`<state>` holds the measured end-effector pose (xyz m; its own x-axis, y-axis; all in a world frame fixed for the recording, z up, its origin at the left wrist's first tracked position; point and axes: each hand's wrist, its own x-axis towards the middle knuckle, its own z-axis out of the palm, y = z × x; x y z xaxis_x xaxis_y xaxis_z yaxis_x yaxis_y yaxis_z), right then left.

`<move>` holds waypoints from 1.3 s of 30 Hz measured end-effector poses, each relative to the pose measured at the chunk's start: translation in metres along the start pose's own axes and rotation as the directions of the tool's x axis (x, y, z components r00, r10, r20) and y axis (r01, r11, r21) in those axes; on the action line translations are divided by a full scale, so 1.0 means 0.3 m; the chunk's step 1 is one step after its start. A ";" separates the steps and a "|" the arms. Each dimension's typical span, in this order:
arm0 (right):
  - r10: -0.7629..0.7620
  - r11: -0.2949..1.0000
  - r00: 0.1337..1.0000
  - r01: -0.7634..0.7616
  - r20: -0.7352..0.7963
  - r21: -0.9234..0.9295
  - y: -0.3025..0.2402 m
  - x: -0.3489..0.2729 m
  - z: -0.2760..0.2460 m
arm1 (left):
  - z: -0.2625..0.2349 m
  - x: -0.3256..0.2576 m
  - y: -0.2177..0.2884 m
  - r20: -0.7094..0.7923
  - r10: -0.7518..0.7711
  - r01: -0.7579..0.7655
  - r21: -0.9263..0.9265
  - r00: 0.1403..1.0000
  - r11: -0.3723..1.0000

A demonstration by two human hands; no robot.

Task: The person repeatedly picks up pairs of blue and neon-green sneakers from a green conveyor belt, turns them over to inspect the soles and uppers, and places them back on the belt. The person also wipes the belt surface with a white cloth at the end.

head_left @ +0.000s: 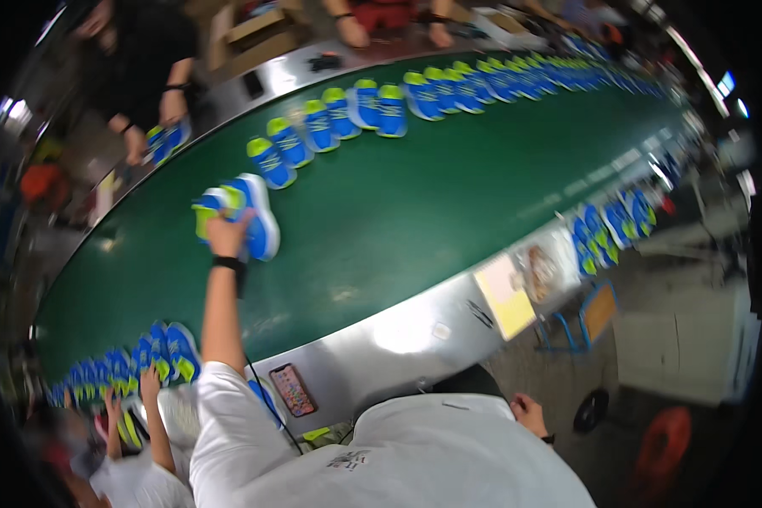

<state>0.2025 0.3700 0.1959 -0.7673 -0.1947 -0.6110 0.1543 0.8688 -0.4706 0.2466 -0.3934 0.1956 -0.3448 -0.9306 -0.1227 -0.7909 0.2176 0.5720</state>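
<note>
A pair of blue shoes [244, 213] (lime-trimmed) is gripped by the left hand [229, 233] on the green belt [449, 203]. The right hand [527, 412] is held at the hip; its grip cannot be told.

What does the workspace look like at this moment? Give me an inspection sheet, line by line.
Surface: long green conveyor belt with a metal rim.
Job's things: pair of blue and lime shoes on the belt under the left hand; a row of like shoes along the far edge.
Clutter: phone lying on the metal rim; more shoes bunched at the near left end.
Hands: left hand stretched out, fingers on the pair of shoes; right hand low by the body, holding nothing that can be seen.
Cables: thin dark cord running down past the phone.
Surroundings: other people's hands at the far side; a stool on the floor to the right.
</note>
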 end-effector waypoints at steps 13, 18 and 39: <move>0.087 0.917 0.890 0.104 -0.447 0.386 0.583 0.446 -0.466 | 0.489 -0.769 0.736 0.493 0.515 -0.146 -0.608 0.701 0.780; -0.199 0.818 0.675 0.513 -0.711 0.259 0.368 1.077 -1.111 | 0.915 -1.269 1.096 0.722 0.467 0.068 -0.575 0.511 0.815; -0.483 0.849 0.797 0.528 -0.362 0.030 0.456 1.926 -2.072 | 2.161 -1.884 2.493 0.548 0.473 -0.358 -0.311 0.690 0.881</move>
<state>-0.6066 0.6594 0.1743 -0.9115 -0.4102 -0.0290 -0.2557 0.6206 -0.7413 -0.4778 0.4860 0.1669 -0.8892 -0.3775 -0.2584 -0.4162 0.4330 0.7995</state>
